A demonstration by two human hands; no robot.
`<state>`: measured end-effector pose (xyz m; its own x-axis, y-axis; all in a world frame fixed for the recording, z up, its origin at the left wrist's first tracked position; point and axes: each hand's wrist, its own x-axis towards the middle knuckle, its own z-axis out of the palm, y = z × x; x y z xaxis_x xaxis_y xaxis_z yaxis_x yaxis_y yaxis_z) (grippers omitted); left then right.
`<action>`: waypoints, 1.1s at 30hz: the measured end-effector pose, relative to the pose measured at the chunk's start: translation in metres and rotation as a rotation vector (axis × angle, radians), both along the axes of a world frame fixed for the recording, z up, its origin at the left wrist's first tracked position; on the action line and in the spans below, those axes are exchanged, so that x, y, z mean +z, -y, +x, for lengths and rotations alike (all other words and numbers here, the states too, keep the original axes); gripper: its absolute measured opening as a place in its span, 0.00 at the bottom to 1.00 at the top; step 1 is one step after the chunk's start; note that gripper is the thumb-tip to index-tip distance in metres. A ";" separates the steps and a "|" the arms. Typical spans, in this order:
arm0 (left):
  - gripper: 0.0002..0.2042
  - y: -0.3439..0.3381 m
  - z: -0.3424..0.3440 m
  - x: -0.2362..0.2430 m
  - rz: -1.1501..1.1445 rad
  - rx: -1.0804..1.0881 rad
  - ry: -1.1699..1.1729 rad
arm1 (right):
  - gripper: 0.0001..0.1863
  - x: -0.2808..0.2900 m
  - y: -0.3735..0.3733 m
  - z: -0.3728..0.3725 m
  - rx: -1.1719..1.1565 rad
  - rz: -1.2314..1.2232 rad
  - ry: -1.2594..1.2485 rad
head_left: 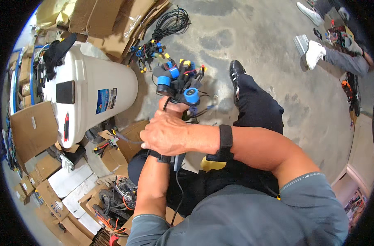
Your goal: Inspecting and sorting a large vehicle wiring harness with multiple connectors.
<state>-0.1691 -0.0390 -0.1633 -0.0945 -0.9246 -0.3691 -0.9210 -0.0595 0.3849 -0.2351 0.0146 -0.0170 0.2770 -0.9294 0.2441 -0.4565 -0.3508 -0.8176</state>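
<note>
Held out above the floor is a bundle of black cables with blue, black and yellow connectors (176, 80). My left hand (174, 105) is closed around the bundle's lower end, its fingers partly hidden. Crossing over my left wrist, my right hand (164, 133) is closed with its knuckles up. A thin grey cable (129, 140) comes out beside its fingertips and seems to be gripped there. Dark straps (225, 141) sit on both wrists, and a thin black cord (179, 184) hangs from the left one.
A large white bin (109, 84) stands at the left with a red pen (66, 127) on it. More cables (170, 24) lie on the floor ahead. Cardboard boxes (33, 127) and a wire-filled box (121, 197) crowd the left. Another person's white shoe (314, 54) shows far right.
</note>
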 end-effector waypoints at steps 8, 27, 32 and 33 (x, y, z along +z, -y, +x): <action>0.12 0.008 -0.012 0.116 0.672 0.060 -0.759 | 0.07 -0.005 0.005 0.012 -0.103 -0.366 -0.097; 0.14 0.017 0.009 0.124 0.523 -0.038 -0.662 | 0.12 0.000 0.014 0.019 -0.042 -0.389 0.155; 0.18 0.020 0.037 0.082 -0.195 -0.958 0.163 | 0.15 0.004 0.020 0.011 -0.080 -0.329 0.197; 0.18 0.020 0.040 0.075 -0.199 -0.952 0.166 | 0.15 0.004 0.021 0.009 -0.094 -0.281 0.234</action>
<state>-0.1296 -0.0594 -0.0881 -0.7925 -0.5360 -0.2909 -0.5940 0.7865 0.1689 -0.2259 -0.0064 -0.0129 0.0996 -0.8358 0.5400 -0.3095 -0.5418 -0.7814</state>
